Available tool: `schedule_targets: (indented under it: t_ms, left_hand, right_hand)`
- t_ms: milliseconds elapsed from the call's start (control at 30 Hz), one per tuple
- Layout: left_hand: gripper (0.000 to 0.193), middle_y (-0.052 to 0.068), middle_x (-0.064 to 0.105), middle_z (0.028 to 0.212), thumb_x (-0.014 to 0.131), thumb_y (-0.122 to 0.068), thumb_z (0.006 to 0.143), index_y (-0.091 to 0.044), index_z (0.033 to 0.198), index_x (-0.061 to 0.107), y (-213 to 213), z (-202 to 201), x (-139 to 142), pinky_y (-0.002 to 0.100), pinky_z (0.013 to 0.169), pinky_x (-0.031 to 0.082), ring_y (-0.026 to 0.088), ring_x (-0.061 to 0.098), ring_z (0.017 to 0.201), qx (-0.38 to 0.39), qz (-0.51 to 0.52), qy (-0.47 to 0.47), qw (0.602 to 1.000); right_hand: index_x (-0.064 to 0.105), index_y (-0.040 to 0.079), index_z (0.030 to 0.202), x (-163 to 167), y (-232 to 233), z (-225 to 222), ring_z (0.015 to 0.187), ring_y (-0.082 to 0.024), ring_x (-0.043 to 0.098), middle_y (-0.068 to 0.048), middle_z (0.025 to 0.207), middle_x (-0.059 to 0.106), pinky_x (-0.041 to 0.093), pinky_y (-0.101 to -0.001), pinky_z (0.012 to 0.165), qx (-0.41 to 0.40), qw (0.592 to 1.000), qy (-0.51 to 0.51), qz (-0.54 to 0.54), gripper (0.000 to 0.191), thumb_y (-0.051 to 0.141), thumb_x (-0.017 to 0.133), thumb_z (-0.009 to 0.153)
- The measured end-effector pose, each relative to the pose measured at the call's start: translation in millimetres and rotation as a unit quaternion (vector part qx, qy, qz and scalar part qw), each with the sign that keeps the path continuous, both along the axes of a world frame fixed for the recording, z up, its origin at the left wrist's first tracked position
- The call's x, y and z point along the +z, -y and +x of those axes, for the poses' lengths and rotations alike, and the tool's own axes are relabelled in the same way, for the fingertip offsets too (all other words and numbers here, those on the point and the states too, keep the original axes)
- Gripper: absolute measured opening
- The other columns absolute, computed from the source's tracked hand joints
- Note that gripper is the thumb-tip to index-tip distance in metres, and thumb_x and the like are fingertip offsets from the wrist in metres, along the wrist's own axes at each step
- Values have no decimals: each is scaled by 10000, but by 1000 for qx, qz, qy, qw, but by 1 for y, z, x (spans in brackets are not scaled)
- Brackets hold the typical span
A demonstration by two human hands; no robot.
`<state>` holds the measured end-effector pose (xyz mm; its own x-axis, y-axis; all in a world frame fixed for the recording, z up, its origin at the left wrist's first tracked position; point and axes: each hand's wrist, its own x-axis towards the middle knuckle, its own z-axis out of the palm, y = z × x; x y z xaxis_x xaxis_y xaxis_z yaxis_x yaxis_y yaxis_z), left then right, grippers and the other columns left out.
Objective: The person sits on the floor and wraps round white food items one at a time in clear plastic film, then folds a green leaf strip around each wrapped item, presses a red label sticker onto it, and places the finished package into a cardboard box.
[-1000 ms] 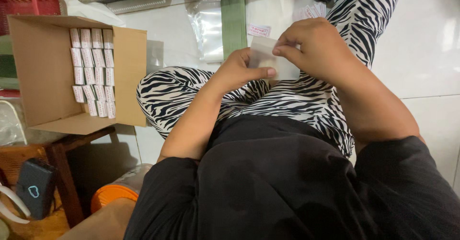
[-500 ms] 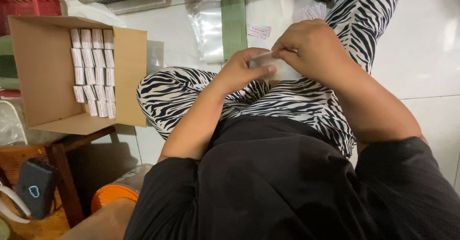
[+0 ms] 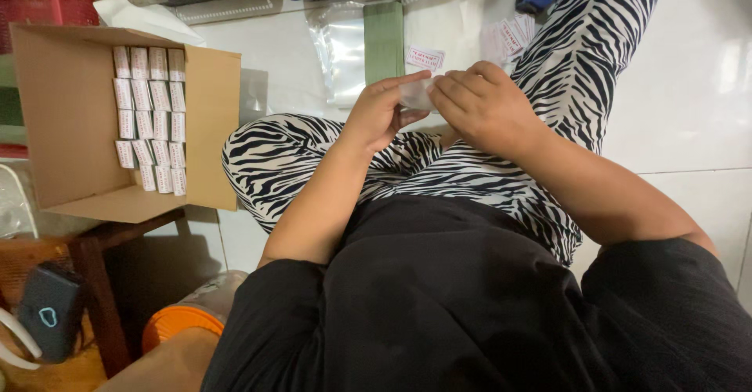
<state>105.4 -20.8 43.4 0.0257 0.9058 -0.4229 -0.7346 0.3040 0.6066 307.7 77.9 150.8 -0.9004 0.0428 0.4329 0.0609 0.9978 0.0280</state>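
Box (image 3: 70,118) left of hands (image 3: 439,106) — packets (image 3: 149,118) probably inside.

An open cardboard box (image 3: 70,118) sat on a low wooden stool (image 3: 94,259), with rows of small white cartons (image 3: 150,118) standing packed along its right side. On the tiled floor (image 3: 689,86) lay clear plastic bags (image 3: 345,47) around a green strip (image 3: 384,39). A red basket (image 3: 39,0) stood behind the box, and an orange-lidded jar (image 3: 184,321) near the stool.
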Motion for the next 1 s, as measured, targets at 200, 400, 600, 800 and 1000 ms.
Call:
schedule_targets:
  t_ms: [200,400,600,800,1000]
  left_hand:
    - [502,106,707,1188,458,-320,991,-90,1426,556,-13,-18,-11,370,793,618,250,722,1036,-69,-76,-4,995]
    - [545,195,781,1141,485,-454,961,-79,1328,634,-43,-60,-70,369,744,564,268,737,945,-159,-169,-180,956]
    - [728,210,655,1188,852,-522,752,-47,1244,600,-73,-65,-113,445,850,532,360,646,1057,-19,-181,-728,661]
    - [612,148,699,1108,919,-377,665,-71,1100,616,-93,-61,-106,443,841,547,334,673,1009,47,-236,-703,669]
    - [549,98,759,918,898,-292,703,-83,1141,642,-91,-84,-123,386,788,566,275,729,852,83,-269,-670,687]
  right_hand:
    - [685,9,1172,-46,-14,-9,1025,-328,669,-140,1114,710,533,-439,926,-52,973,53,-219,423,243,797,839]
    - [654,-31,1251,-92,-31,-18,891,-223,707,-98,1014,741,593,-379,757,-187,663,27,-724,417,198,765,920]
    - [607,-23,1282,-126,-43,-15,902,-180,713,-89,1072,714,625,-390,770,-135,375,-43,-916,386,194,658,967]
    - [601,-35,1310,-159,-55,-6,990,-165,688,-92,1130,711,568,-314,912,-124,379,-74,-914,380,177,657,1000]
    - [609,-36,1297,-167,-65,1,1027,-155,668,-85,1136,705,547,-311,960,-146,392,-78,-905,376,194,668,1005]
